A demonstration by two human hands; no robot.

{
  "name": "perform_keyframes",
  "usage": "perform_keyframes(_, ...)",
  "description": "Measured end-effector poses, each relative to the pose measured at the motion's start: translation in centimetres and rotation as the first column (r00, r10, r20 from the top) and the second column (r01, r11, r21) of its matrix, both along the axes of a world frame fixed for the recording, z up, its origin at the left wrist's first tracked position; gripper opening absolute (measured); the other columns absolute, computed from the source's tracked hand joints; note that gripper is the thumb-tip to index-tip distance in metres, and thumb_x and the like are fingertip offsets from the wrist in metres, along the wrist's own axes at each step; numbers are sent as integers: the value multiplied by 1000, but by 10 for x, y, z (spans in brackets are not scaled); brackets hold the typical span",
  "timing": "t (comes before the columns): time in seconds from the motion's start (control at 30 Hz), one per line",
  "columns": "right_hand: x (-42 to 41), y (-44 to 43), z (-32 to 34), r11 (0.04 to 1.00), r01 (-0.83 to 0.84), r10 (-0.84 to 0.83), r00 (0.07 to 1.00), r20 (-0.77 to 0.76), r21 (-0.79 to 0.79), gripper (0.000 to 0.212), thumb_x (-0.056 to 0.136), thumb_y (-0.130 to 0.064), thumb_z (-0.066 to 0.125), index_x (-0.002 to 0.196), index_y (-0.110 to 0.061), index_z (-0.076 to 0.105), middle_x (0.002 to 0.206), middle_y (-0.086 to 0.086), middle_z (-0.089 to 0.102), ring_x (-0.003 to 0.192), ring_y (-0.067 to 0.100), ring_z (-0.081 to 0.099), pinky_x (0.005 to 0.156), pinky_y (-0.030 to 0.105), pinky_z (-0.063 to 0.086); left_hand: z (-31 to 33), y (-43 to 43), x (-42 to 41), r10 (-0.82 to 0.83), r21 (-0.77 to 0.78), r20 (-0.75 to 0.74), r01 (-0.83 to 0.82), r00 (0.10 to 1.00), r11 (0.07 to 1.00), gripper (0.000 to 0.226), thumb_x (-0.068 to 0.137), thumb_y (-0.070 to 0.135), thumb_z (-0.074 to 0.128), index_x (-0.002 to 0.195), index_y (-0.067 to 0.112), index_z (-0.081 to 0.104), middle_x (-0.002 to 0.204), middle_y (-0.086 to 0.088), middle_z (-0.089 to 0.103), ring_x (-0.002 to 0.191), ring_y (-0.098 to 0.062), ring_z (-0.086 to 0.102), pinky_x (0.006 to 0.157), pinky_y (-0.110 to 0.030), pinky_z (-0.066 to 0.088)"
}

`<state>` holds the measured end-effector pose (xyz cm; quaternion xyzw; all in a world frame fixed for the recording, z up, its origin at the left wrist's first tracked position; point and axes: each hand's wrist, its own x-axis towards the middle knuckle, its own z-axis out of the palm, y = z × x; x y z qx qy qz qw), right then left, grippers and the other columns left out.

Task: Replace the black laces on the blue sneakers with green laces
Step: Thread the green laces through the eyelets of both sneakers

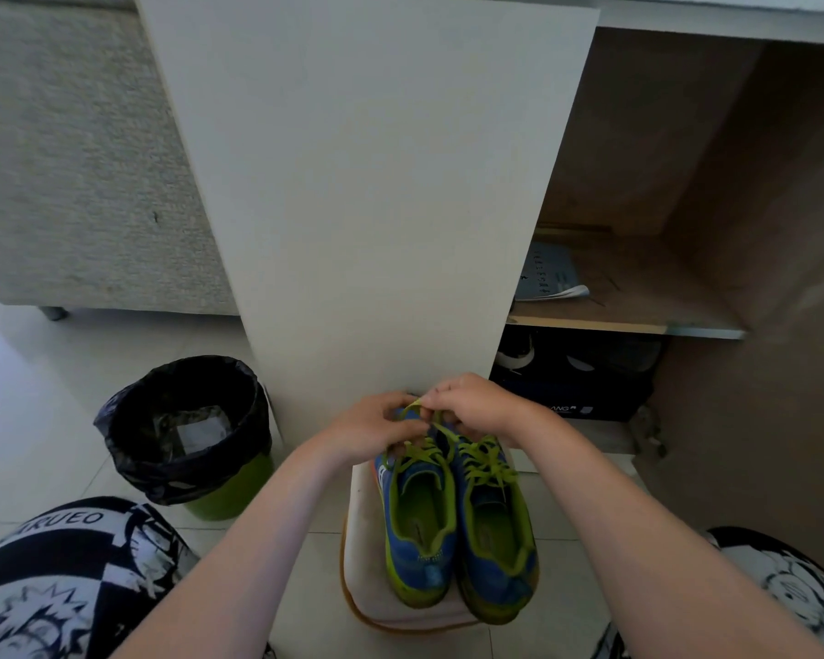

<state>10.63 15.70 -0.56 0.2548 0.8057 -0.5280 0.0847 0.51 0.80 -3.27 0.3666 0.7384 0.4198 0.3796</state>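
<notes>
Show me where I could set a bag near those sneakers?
Bare tiles lie between the sofa and the bin, and right of the stool toward the cabinet. The shelf is bare right of the booklet. Crowded: the stool top, filled by the sneakers, left hand and right hand pinching a green lace; a dark box fills the lower compartment.

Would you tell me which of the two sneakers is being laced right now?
The left sneaker: left hand and right hand pinch its green lace; the right sneaker shows crossed lacing.
</notes>
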Motion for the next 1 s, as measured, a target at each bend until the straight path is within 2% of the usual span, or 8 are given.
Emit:
perform_keyframes(0.13, -1, 0, 2, 994, 87, -87, 996, 11, -61, 27, 102, -25, 49, 82, -14, 63, 55, -4, 30, 44, 12, 22, 45, 22, 18, -6, 2, 9, 85, 164, -22, -80, 996, 983, 19, 93, 21, 65, 106, 34, 68, 74, 7, 67, 58, -4, 57, 59, -19, 48)
perform_keyframes(0.27, -1, 0, 1, 993, 98, -95, 994, 46, -66, 27, 102, -27, 49, 83, -14, 63, 54, -5, 31, 44, 12, 23, 46, 24, 18, -5, 2, 10, 160, 216, -161, -123, 974, 969, 31, 79, 31, 79, 98, 54, 68, 89, 18, 73, 83, -5, 68, 78, -19, 52)
perform_keyframes(0.43, -3, -1, 0, 996, 94, -94, 995, 18, 8, 30, 99, -28, 55, 85, -9, 72, 56, -1, 32, 43, 12, 25, 44, 23, 21, 1, 3, 4, 167, 126, -331, -132, 929, 983, 17, 75, 25, 83, 85, 38, 77, 77, 19, 65, 69, 14, 56, 62, -3, 38)
perform_keyframes(0.63, -6, 4, -6, 932, 54, -48, 998, -27, 360, 49, 92, -38, 65, 54, -18, 42, 52, -3, 25, 51, 15, 27, 56, 33, 19, -1, 0, 1, 168, 53, 8, -168, 986, 984, 15, 90, 16, 68, 88, 28, 76, 68, 15, 72, 63, 6, 64, 66, -10, 46)
perform_keyframes(0.7, -7, 8, -10, 934, 61, -49, 998, -41, 352, 48, 92, -40, 65, 56, -14, 48, 56, 0, 32, 54, 16, 33, 58, 32, 23, 0, 1, 6, 150, 98, 290, -185, 945, 978, 16, 97, 11, 59, 104, 14, 72, 72, 3, 72, 66, -6, 66, 70, -19, 52)
perform_keyframes(0.8, -5, 11, -13, 938, 56, -48, 998, -34, 342, 47, 94, -41, 63, 59, -10, 52, 61, 3, 35, 58, 17, 35, 59, 32, 24, -4, 5, 9, 150, 130, 521, -252, 840, 959, 26, 101, 3, 46, 122, 10, 60, 66, 0, 62, 65, -14, 55, 82, -35, 49)
perform_keyframes(0.9, -5, 10, -12, 937, 55, -46, 998, -35, 345, 50, 95, -36, 62, 54, -21, 39, 56, -2, 28, 55, 15, 30, 59, 33, 19, -8, 6, 6, 101, 177, 621, -265, 777, 948, 44, 93, -16, 36, 129, 1, 55, 78, -5, 63, 71, -15, 57, 81, -30, 46)
perform_keyframes(1.0, -5, 10, -14, 940, 47, -43, 999, -19, 337, 47, 97, -36, 60, 56, -19, 45, 57, -2, 32, 57, 16, 33, 60, 33, 22, -10, 3, 7, 88, 196, 543, -228, 835, 954, 54, 84, -25, 44, 127, 3, 59, 85, -4, 68, 77, -14, 63, 77, -25, 51)
